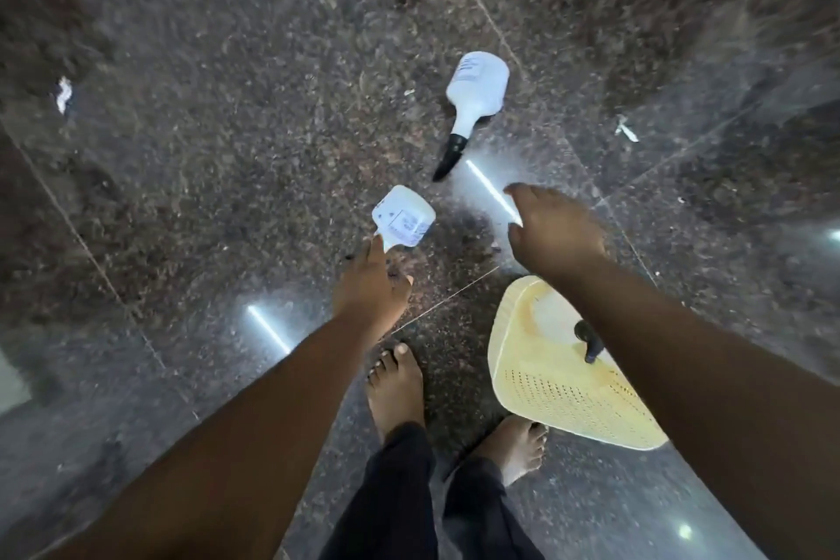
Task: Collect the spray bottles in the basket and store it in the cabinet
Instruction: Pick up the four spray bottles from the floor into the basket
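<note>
My left hand (370,286) grips a white spray bottle (403,217) by its neck, the bottle's base pointing away from me. A second white spray bottle (477,89) with a black nozzle lies on its side on the floor farther ahead. My right hand (552,232) reaches out above the floor toward that bottle, fingers apart, holding nothing. A pale yellow perforated basket (568,396) stands on the floor under my right forearm. A black spray nozzle (588,339) of a bottle inside it shows beside my arm.
The floor (227,150) is dark polished granite with thin joints and bright light reflections. Small white paper scraps (63,93) lie scattered at the left, right and far edge. My bare feet (395,386) stand just left of the basket.
</note>
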Tool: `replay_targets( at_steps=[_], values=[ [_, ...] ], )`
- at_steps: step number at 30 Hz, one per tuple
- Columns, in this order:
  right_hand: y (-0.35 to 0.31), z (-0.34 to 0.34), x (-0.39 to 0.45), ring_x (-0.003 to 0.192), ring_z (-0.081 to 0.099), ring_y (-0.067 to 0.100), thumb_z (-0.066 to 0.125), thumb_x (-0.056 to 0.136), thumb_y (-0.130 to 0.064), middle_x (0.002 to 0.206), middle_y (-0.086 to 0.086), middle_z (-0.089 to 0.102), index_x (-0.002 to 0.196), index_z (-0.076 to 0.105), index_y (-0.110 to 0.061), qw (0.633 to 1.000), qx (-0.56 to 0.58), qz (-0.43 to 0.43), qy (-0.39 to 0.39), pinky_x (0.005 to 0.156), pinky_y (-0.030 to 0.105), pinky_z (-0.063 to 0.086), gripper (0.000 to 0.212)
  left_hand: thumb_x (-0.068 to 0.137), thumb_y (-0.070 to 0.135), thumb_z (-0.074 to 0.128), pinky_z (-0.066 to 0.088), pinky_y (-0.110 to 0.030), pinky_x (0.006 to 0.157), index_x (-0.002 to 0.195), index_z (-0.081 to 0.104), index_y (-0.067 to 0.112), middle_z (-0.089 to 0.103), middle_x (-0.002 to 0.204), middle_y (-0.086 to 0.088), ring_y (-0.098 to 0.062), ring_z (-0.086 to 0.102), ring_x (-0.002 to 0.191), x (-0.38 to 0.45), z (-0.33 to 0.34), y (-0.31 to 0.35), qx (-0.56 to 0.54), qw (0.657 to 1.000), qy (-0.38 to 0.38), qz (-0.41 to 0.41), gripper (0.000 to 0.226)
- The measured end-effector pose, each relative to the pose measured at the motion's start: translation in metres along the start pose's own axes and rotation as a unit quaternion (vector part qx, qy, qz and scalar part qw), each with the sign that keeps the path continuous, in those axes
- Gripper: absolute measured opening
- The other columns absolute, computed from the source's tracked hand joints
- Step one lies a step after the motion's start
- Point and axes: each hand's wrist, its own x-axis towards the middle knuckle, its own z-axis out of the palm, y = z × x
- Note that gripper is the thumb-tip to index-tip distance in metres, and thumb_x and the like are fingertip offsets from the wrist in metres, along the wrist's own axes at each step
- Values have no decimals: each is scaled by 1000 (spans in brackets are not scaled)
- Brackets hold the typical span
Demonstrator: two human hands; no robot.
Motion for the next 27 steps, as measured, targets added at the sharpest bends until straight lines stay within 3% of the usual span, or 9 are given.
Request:
replay_targets(
  at_steps=[3,8,11,14,19,23,27],
  values=[
    [-24,20,44,117,52,36,49,88,-15,136,13,52,139,41,-14,996,-65,-53,-22,94,44,42,52,87,41,57,26,-50,115,152,12,10,20,159,-12,-34,25,143,21,11,-17,87,996,-9,-25,84],
    [-43,43,96,121,49,39,46,89,-6,156,12,26,146,28,-18,981,-162,-79,-71,97,46,40,60,87,45,57,20,-50,116,152,8,12,18,159,-9,-32,17,146,50,35,-37,124,992,-2,-29,89],
    [-44,52,122,118,51,42,53,88,-5,160,11,13,147,24,-19,975,-194,-70,-80,94,46,42,67,85,43,59,20,-49,117,152,10,11,22,158,-9,-30,19,145,67,44,-42,127,991,17,-25,89],
    [-45,58,141,123,46,42,45,91,-4,161,9,6,148,22,-21,972,-207,-64,-92,92,48,43,64,84,44,60,21,-48,116,151,14,12,25,156,-9,-31,24,143,84,50,-49,137,990,27,-32,87],
    [-41,73,151,131,37,42,41,94,-2,162,5,2,150,22,-24,966,-223,-68,-112,92,46,43,63,90,38,50,28,-46,108,140,32,12,40,146,-12,-32,36,133,109,57,-58,207,977,30,-32,60],
    [-33,84,156,112,54,45,41,93,5,162,1,2,145,34,-12,975,-181,-40,-121,67,46,41,56,92,38,48,32,-44,101,125,44,11,55,131,-11,-31,51,120,116,60,-55,219,975,21,-36,42],
    [-21,82,148,98,60,43,45,89,7,161,5,10,146,30,-9,980,-157,-83,-88,61,43,43,61,94,36,47,40,-44,96,130,41,10,52,131,-12,-34,57,112,100,61,-45,139,990,28,-24,45]
  ],
)
